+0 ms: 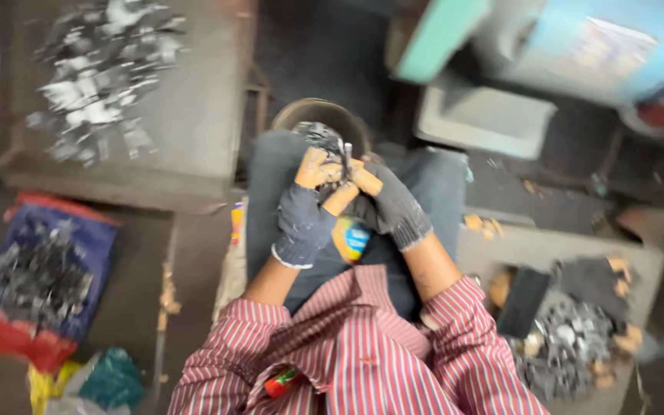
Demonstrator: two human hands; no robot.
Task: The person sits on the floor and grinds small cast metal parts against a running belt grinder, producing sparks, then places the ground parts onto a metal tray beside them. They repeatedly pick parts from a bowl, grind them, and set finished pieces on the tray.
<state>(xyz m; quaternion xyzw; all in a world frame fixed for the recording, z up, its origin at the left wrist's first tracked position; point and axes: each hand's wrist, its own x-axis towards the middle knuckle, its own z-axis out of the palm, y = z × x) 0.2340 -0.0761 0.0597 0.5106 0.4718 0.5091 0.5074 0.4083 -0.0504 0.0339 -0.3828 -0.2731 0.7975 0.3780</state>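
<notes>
1. While blur softens the head view, left hand point(301, 219) and right hand point(390, 206), both gloved, close together on a dark metal piece point(324, 138) over the lap.
2. Round bowl point(321, 115) at 12 o'clock, touching the piece.
3. Metal scrap pile point(101, 73) at 10 o'clock; tray of parts point(570, 338) at 4 o'clock.

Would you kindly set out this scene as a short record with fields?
Left hand: dark glove with orange fingertips, closed on the small metal piece over the lap
Right hand: same kind of glove, closed on the same piece from the other side
Round tin: beyond the knees, dark bits inside
Left tray: flat, bearing a heap of grey metal scraps
Sack: blue and red, open, holding dark metal pieces
Right tray: more grey pieces
Sharpness: blurred
</notes>
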